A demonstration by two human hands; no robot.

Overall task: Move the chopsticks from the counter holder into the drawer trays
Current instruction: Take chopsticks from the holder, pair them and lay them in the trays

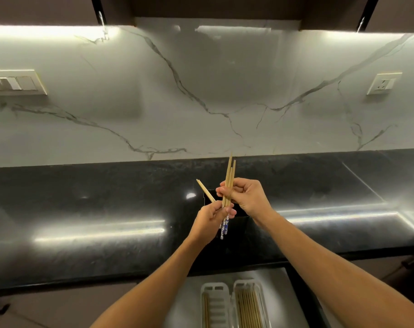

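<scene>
**Loose sticks in two hands above holder: drop risk**

Left to right. Left hand [211, 217] pinches one chopstick [205, 191], tip angled to 10 o'clock; its fingers also touch the lower, patterned ends of the bundle [228, 185]. Right hand [245, 196] is closed round that bundle at mid-length, tips to 12 o'clock, blue-white ends hanging toward 6 o'clock. Both hands sit over the black holder [239, 213] on the table [82, 209], centre frame. Drawer [279, 292] is open at 6 o'clock with two trays: left tray [215, 301], right tray [248, 301].

Risks, judged:
- Bundle grip looks loose and the sticks are uneven in length of show; one could slide out and fall on the table or back in the holder.
- Single stick is held near one end only, so it could pivot and slip from the pinch.
- Hands cross close together; passing sticks between them could knock one free.
- Trays are narrow; a stick dropped at an angle could land across the rim or in the drawer bed beside them.

Counts:
- Hands: 2.
- Sticks in left: 1.
- Sticks in right: about 3, overlap makes it unsure.
- Holder: 1; contents hidden.
- Trays: 2. Left tray shows roughly 2 sticks, right tray many, too packed to count.
</scene>
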